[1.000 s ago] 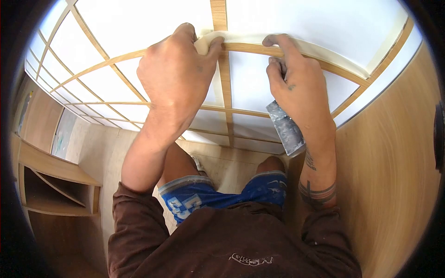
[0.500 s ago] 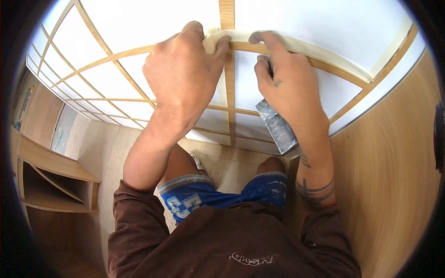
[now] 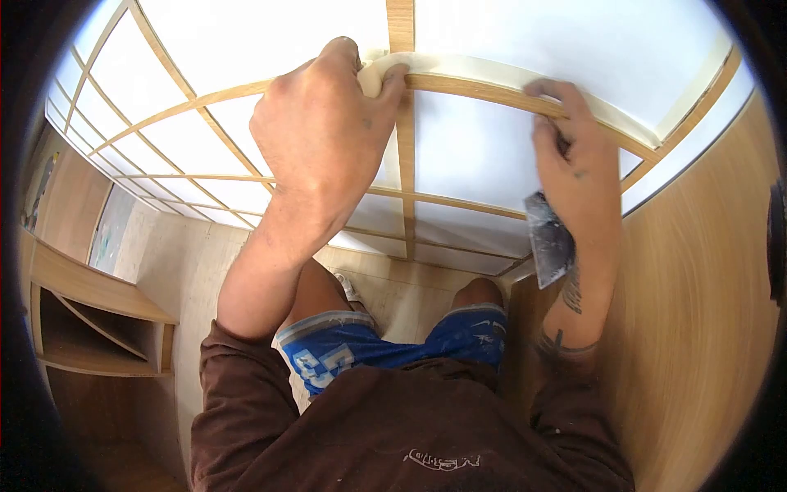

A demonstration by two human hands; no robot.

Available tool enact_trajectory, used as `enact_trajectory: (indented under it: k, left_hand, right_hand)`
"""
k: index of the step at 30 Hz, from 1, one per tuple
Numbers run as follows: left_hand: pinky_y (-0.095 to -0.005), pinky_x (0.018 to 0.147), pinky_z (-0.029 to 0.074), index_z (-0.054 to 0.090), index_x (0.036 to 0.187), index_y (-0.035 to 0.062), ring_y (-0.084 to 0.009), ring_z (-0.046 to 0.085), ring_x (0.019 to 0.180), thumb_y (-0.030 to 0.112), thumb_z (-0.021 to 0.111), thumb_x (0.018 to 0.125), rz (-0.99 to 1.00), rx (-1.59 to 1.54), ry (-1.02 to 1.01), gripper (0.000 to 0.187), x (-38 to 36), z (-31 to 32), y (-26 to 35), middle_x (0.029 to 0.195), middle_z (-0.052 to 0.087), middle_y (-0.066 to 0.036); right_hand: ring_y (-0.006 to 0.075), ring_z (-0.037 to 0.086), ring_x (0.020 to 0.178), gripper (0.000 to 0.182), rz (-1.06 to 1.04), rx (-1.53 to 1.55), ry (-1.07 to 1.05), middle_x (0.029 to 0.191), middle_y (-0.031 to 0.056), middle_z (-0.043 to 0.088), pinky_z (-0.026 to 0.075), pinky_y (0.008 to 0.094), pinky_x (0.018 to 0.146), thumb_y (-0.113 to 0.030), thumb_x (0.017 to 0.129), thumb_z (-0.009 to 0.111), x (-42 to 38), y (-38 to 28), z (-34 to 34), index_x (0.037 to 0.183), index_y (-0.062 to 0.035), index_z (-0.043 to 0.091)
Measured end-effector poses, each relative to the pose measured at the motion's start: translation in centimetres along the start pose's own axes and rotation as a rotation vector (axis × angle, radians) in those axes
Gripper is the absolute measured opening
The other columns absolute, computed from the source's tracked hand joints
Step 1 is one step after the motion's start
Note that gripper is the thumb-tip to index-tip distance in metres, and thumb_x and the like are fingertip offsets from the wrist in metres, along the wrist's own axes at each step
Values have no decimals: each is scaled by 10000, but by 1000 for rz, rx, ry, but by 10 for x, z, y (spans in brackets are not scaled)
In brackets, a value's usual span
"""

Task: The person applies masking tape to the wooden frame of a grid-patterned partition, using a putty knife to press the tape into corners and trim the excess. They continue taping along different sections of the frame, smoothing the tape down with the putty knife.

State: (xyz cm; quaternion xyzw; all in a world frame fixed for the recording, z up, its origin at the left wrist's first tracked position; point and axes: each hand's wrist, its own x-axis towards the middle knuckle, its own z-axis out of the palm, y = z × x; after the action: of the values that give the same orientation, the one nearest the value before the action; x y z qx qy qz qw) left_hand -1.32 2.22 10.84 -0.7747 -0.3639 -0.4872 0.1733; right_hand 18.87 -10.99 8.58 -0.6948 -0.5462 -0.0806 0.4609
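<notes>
My left hand (image 3: 320, 123) is closed around a roll of masking tape (image 3: 373, 79), most of it hidden by the fingers. From the roll, a pale tape strip (image 3: 475, 67) runs right along the upper edge of a wooden bar (image 3: 484, 92) on the white panel. My right hand (image 3: 582, 164), slightly blurred, has its index finger on the strip near the right end. A putty knife is tucked in that hand; its smeared metal blade (image 3: 549, 242) sticks out below the palm, and the handle is hidden.
The white panel (image 3: 467, 139) is divided by a grid of thin wooden bars. A wood-grain surface (image 3: 689, 328) stands close on the right. At the lower left is an open wooden shelf unit (image 3: 102, 295). Pale floor (image 3: 205, 254) shows below the panel.
My right hand has slid right along the tape strip, carrying the putty knife with it. My left hand stays in place with the roll.
</notes>
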Motion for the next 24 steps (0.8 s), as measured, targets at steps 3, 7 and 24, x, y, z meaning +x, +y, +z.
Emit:
enact_trajectory:
  k: [3, 7, 24]
  left_hand:
    - [-340, 504, 522, 728, 804, -6, -215, 655, 467, 409, 914, 866, 3, -2, 1, 459, 0, 1, 0, 520, 624, -95]
    - [-415, 520, 544, 659, 755, 58, -341, 708, 555, 358, 872, 880, -34, -24, -16, 389, 1, -2, 3, 610, 685, -135]
    - [-433, 541, 529, 663, 756, 51, -361, 678, 543, 384, 882, 865, -37, -65, 3, 413, -4, -2, 1, 599, 669, -150]
  right_hand:
    - [206, 480, 529, 306, 34, 39, 63, 622, 102, 526, 418, 358, 569, -54, 986, 638, -8, 9, -10, 1280, -105, 706]
    - [258, 529, 530, 301, 27, 8, 79, 617, 130, 550, 445, 383, 581, -71, 984, 641, -8, 8, -5, 1275, -115, 702]
    - [310, 556, 491, 445, -222, 17, -50, 573, 146, 556, 461, 420, 562, -72, 972, 616, 15, -25, 61, 1400, -180, 667]
